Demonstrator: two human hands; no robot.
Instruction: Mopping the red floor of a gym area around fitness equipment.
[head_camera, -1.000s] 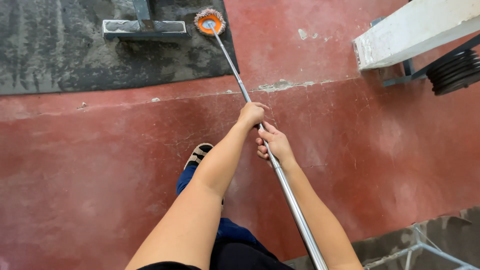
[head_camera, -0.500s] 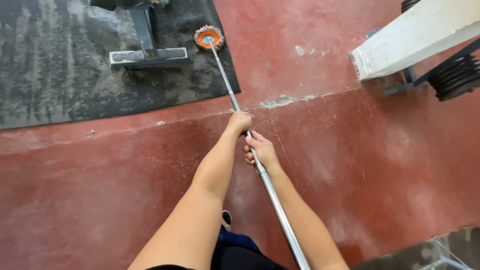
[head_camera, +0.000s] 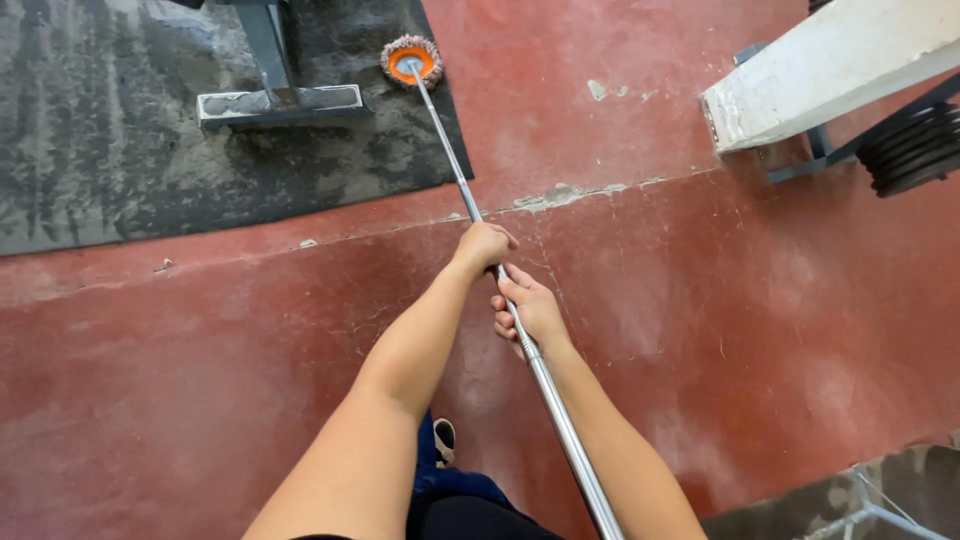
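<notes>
Steel mop pole (head_camera: 470, 205) in closed grip of left hand (head_camera: 483, 245) and right hand (head_camera: 530, 308); round fringed mop head (head_camera: 410, 58) on rubber mat (head_camera: 120, 170).

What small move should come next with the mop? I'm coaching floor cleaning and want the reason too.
Probably draw the mop head back along the black mat toward the red floor. Both hands, left hand and right hand, grip the metal pole, and the head sits at the mat's far corner beside the metal base.
</notes>
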